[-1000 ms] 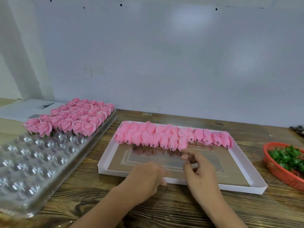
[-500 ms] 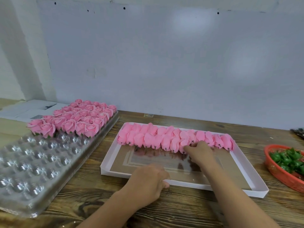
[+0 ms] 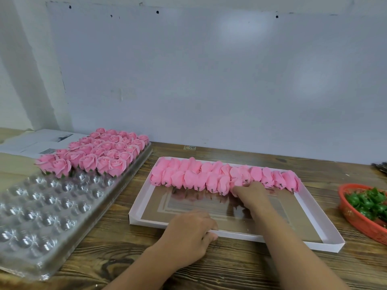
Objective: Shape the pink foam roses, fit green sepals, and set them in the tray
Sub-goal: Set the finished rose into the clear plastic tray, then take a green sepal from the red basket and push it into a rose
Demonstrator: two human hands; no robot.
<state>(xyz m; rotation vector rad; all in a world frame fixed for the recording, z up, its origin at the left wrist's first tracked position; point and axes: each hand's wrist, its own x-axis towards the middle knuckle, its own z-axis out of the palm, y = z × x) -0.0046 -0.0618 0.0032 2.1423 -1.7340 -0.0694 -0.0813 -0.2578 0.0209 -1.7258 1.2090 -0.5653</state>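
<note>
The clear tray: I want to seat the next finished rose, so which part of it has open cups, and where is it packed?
The clear tray has open cups across its near part, from the front row of finished roses to its near edge. Its far part is packed. In the white box, bare floor lies between the unshaped buds and the near wall.

Unshaped pink foam buds (image 3: 209,176) lie in rows along the white box's (image 3: 138,204) far edge; finished roses (image 3: 100,155) fill the clear tray's (image 3: 52,216) far end; green sepals (image 3: 368,204) sit in the red basket (image 3: 356,220).
</note>
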